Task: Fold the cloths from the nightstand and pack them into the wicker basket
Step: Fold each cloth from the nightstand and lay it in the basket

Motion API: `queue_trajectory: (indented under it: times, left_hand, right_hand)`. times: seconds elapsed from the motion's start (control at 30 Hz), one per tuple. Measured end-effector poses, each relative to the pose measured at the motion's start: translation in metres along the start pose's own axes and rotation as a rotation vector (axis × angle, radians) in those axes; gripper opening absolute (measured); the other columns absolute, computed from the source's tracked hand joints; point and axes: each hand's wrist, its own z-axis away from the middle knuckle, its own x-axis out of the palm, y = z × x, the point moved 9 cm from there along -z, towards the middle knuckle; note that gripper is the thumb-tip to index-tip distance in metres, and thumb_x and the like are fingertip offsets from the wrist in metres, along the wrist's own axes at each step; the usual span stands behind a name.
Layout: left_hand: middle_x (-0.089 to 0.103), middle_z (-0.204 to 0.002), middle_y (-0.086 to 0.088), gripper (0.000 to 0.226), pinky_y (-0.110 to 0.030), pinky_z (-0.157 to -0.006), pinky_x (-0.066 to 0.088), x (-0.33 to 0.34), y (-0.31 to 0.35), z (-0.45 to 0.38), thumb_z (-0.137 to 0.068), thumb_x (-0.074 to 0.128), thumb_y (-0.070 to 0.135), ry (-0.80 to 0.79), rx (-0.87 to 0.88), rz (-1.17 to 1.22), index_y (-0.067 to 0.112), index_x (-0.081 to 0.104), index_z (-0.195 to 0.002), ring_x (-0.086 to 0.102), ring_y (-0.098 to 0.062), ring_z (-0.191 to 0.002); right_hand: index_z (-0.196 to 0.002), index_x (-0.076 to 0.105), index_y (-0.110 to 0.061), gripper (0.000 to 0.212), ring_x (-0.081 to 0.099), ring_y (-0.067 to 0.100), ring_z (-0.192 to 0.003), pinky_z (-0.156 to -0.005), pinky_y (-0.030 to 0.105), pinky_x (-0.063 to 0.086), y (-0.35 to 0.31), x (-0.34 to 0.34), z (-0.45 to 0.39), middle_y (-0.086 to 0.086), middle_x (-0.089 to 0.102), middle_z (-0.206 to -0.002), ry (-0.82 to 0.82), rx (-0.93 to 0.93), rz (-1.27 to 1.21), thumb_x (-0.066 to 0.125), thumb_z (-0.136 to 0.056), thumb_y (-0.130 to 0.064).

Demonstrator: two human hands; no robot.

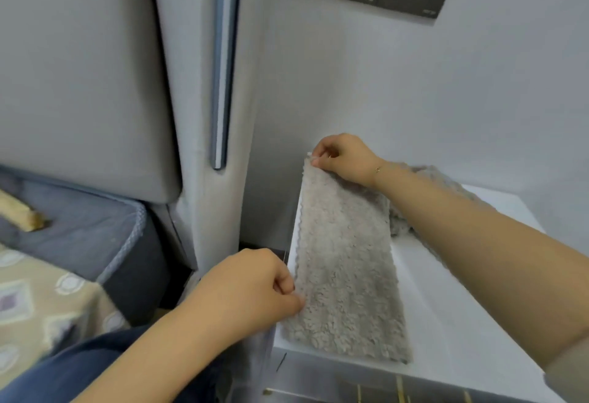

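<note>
Grey fluffy cloth (pixel 344 262) flat on white nightstand surface (pixel 452 323) — left hand (pixel 255 288) pinches near edge, right hand (pixel 342 157) pinches far corner.

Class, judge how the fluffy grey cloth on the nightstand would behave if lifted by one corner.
The grey cloth probably droops limply: its pile looks soft, and it lies flat. It is likely light, since the right hand and left hand merely pinch its edge.
</note>
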Motion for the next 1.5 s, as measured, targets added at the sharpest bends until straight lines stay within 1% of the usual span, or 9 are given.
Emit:
queue_trajectory:
  times: [0.17,0.4,0.6,0.7,0.83,1.0,1.13,1.3,1.5]
  left_hand:
    - [0.072,-0.076,0.003,0.036,-0.018,-0.058,0.043,0.003,-0.011,-0.002,-0.087,0.062,0.048,-0.035,-0.056,-0.075,0.013,0.067,-0.079,0.057,-0.006,-0.06]
    - [0.063,-0.09,0.011,0.032,-0.026,-0.071,0.047,-0.007,-0.01,0.006,-0.085,0.059,0.058,0.018,-0.066,-0.174,0.027,0.056,-0.09,0.059,-0.007,-0.085]
    - [0.054,-0.087,0.017,0.015,-0.015,-0.066,0.04,-0.023,0.03,0.025,-0.086,0.064,0.044,0.208,0.318,-0.068,0.035,0.052,-0.086,0.053,-0.001,-0.079]
    - [0.055,-0.097,0.024,0.011,-0.017,-0.082,0.042,-0.009,0.045,0.04,-0.089,0.061,0.045,0.195,0.541,-0.049,0.037,0.062,-0.097,0.052,0.001,-0.094]
    - [0.05,-0.133,0.024,0.036,-0.026,-0.105,0.033,0.022,0.054,0.052,-0.092,0.055,0.054,0.206,0.675,-0.178,0.041,0.059,-0.125,0.043,0.003,-0.126]
    - [0.033,-0.154,0.019,0.055,-0.033,-0.115,0.016,0.044,0.036,0.044,-0.091,0.047,0.063,0.192,0.625,-0.354,0.041,0.045,-0.141,0.021,0.001,-0.144]
    - [0.018,-0.159,0.018,0.065,-0.025,-0.12,0.006,0.052,0.022,0.037,-0.092,0.043,0.06,0.126,0.591,-0.266,0.035,0.03,-0.15,0.006,0.003,-0.147]
    - [0.025,-0.159,0.009,0.063,-0.017,-0.119,0.007,0.058,0.021,0.039,-0.092,0.047,0.048,0.166,0.593,-0.207,0.025,0.037,-0.149,0.013,-0.003,-0.148]
    - [0.042,-0.151,0.007,0.051,-0.025,-0.115,0.029,0.052,0.027,0.052,-0.092,0.053,0.04,0.253,0.618,-0.179,0.022,0.053,-0.139,0.034,-0.006,-0.142]
  right_hand:
    - [-0.1,0.068,-0.012,0.017,0.052,0.014,-0.083,-0.07,0.024,0.035,0.004,0.023,-0.001,-0.001,0.063,-0.096,-0.035,-0.01,0.204,0.065,-0.092,-0.027]
    - [-0.1,0.067,-0.017,0.012,0.056,0.014,-0.094,-0.088,0.034,0.046,-0.021,-0.008,0.041,-0.004,0.066,-0.104,0.118,-0.165,0.13,0.066,-0.09,-0.025]
    - [-0.103,0.069,-0.021,0.013,0.057,0.005,-0.098,-0.09,0.023,0.044,-0.033,-0.017,0.139,-0.011,0.065,-0.101,0.007,-0.3,0.157,0.062,-0.093,-0.026]
    - [-0.106,0.07,-0.023,0.016,0.056,0.001,-0.102,-0.093,0.021,0.044,-0.022,-0.014,0.19,-0.014,0.066,-0.105,-0.081,-0.305,0.202,0.062,-0.094,-0.029]
    - [-0.117,0.069,-0.023,0.034,0.056,0.001,-0.115,-0.1,0.022,0.043,-0.016,-0.009,0.235,-0.015,0.064,-0.121,-0.067,-0.314,0.176,0.052,-0.095,-0.042]
    - [-0.13,0.063,-0.016,0.044,0.049,0.004,-0.129,-0.11,0.019,0.034,-0.026,0.014,0.266,-0.006,0.056,-0.138,-0.028,-0.411,0.138,0.052,-0.095,-0.042]
    - [-0.137,0.055,-0.011,0.053,0.043,0.01,-0.136,-0.114,0.023,0.032,-0.022,0.034,0.28,-0.001,0.048,-0.147,0.016,-0.506,0.278,0.051,-0.095,-0.044]
    - [-0.14,0.051,-0.01,0.055,0.04,0.013,-0.139,-0.116,0.024,0.028,-0.019,0.045,0.289,0.001,0.046,-0.149,0.105,-0.5,0.349,0.046,-0.096,-0.044]
    - [-0.126,0.064,-0.007,0.039,0.055,0.016,-0.122,-0.109,0.022,0.039,-0.026,0.042,0.299,0.002,0.061,-0.133,0.235,-0.499,0.232,0.055,-0.095,-0.029]
